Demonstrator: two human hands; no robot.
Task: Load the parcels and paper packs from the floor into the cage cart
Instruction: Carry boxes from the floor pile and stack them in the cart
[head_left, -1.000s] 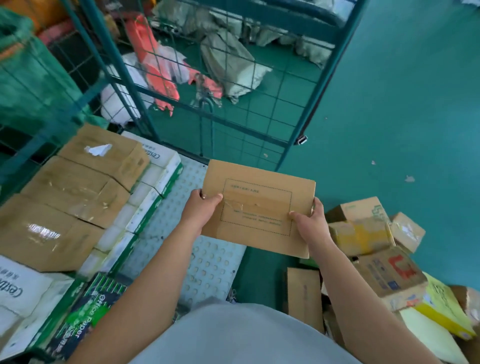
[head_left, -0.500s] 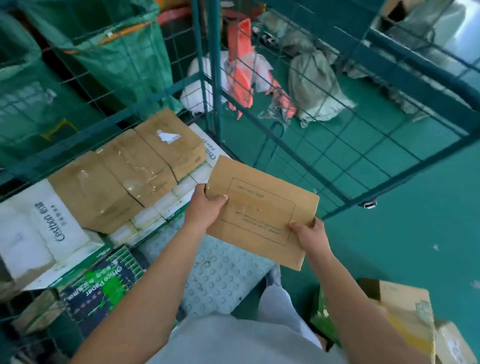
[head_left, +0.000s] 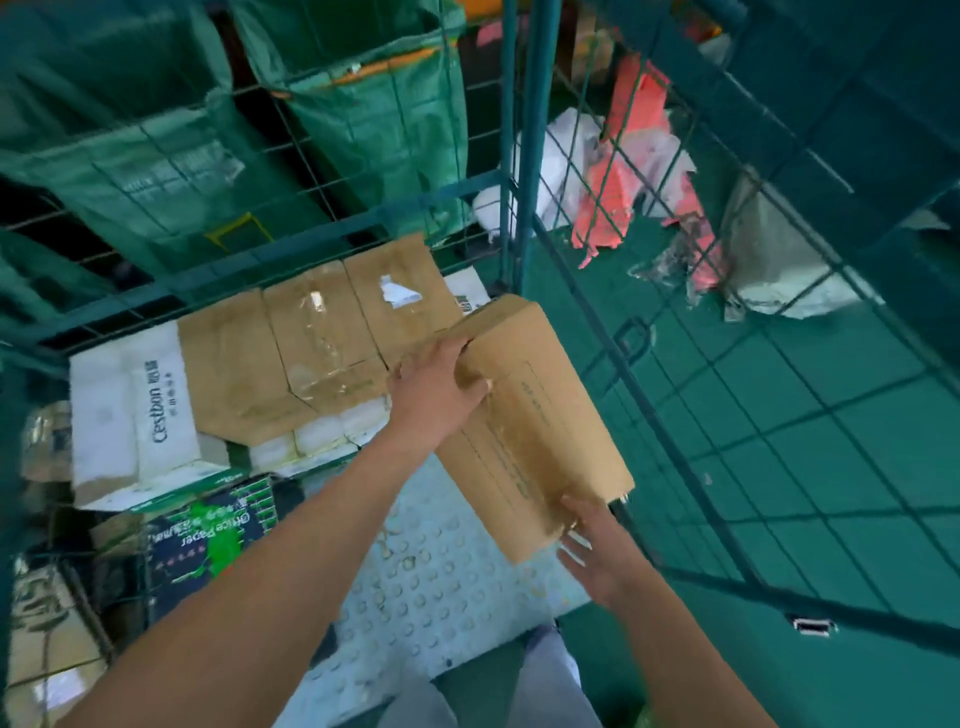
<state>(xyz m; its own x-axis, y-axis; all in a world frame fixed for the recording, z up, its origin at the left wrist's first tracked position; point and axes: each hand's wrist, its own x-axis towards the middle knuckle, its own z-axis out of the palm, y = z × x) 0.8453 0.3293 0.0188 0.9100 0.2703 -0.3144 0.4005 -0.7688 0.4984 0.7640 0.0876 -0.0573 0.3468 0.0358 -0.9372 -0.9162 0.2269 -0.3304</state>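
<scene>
While your left hand (head_left: 434, 392) grips the brown parcel (head_left: 524, 426) and your right hand's (head_left: 597, 551) fingers lie loose beneath its near end, it hangs over the cage cart (head_left: 511, 156) floor at 6 o'clock of stacked paper packs (head_left: 156, 410), so loading looks partly done.

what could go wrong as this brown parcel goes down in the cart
The right hand has only straight fingers at the near end of the brown parcel, so it might slip. The left hand grips the far end close to the stacked brown packs; its fingers could get pinched there.
</scene>
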